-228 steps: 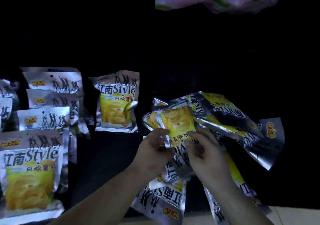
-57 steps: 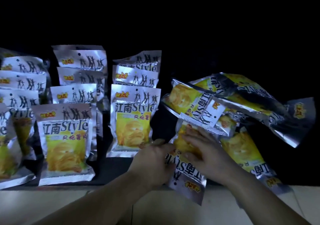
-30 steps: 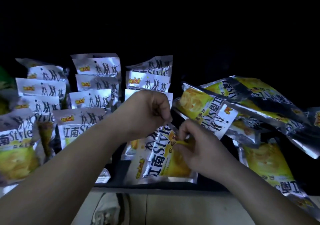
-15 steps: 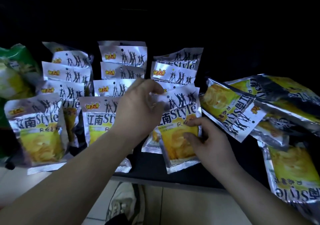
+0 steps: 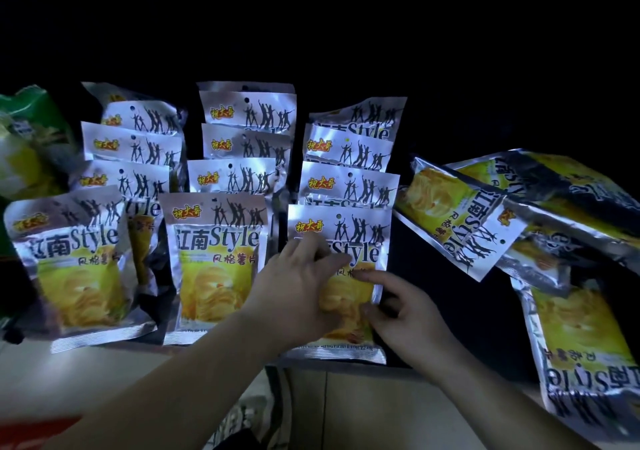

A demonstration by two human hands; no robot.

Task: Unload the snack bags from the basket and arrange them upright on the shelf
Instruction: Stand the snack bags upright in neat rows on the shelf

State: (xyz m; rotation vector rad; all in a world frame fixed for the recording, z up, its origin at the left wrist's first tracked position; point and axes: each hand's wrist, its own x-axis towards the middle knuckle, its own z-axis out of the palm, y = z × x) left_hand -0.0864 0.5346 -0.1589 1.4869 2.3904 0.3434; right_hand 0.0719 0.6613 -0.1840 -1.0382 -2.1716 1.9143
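One front bag (image 5: 346, 228) | left hand (image 5: 298, 287) flat on it | right hand (image 5: 398, 314) touching, seemingly slack

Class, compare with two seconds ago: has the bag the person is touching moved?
Yes. The bag went leftward from beside the loose heap to the front of the rightmost upright row, now right way up.

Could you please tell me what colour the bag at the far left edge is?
The far-left bag is mainly green; the head view shows it best.
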